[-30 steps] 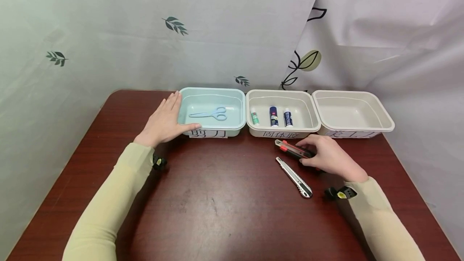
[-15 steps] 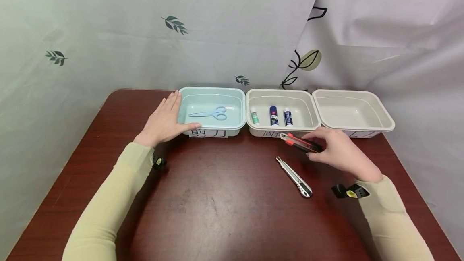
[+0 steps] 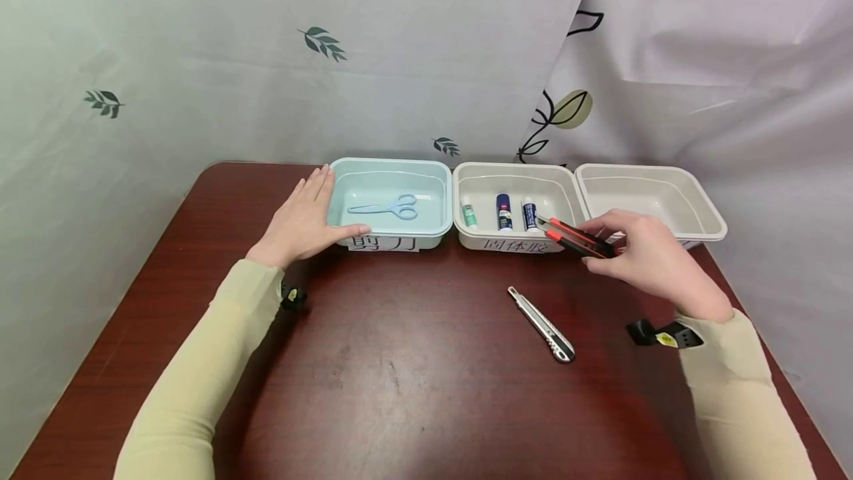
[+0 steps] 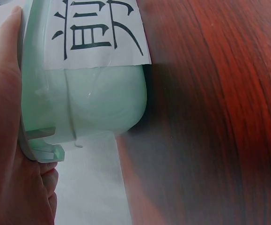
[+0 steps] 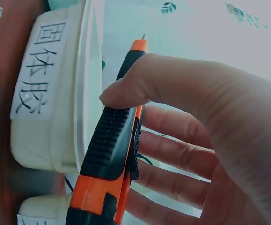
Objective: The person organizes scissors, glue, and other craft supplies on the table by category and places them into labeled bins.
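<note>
My right hand (image 3: 643, 254) pinches a black and orange-red utility knife (image 3: 574, 238) between thumb and fingers, lifted above the table at the front of the middle and right bins. In the right wrist view the thumb presses the ribbed black grip of the knife (image 5: 109, 136). My left hand (image 3: 300, 221) rests against the left end of the light blue bin (image 3: 440, 224), thumb along its front rim and fingers straight. Blue scissors (image 3: 389, 207) lie inside that bin. A silver utility knife (image 3: 541, 324) lies on the table, nearer than the bins.
The middle beige bin (image 3: 520, 169) holds a green glue stick (image 3: 469, 213) and two dark blue glue sticks (image 3: 503, 212). Right of it stands another beige bin (image 3: 706, 232), partly behind my right hand. The bins have handwritten paper labels. A patterned curtain (image 3: 220, 58) hangs behind the table (image 3: 373, 361).
My right hand has raised the black and orange-red utility knife off the table and carried it right and toward the bins. The left hand has stayed in place.
</note>
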`<state>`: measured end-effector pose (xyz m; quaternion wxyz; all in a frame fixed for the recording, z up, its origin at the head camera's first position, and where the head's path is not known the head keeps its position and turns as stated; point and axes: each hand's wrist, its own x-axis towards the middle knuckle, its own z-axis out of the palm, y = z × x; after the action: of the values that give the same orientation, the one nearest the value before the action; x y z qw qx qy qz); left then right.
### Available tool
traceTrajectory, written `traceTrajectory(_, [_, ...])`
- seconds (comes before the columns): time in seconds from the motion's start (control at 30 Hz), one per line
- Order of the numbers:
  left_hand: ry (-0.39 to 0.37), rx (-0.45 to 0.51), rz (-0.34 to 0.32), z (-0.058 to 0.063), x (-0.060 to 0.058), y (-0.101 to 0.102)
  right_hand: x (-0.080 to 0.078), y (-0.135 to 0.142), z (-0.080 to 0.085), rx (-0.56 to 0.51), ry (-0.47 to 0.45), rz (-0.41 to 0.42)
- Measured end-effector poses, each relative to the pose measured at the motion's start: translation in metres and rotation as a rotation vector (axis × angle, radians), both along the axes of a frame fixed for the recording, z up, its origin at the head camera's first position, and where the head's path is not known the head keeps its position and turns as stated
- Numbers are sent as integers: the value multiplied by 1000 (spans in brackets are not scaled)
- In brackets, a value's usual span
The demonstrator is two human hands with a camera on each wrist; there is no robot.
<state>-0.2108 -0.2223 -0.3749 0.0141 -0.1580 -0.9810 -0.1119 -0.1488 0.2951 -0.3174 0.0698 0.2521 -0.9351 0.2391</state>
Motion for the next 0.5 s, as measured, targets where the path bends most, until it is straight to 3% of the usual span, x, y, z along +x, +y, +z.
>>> traceTrajectory(0.5, [-3,6,4,2,0,0,-10,15,8,-68,-28,-81])
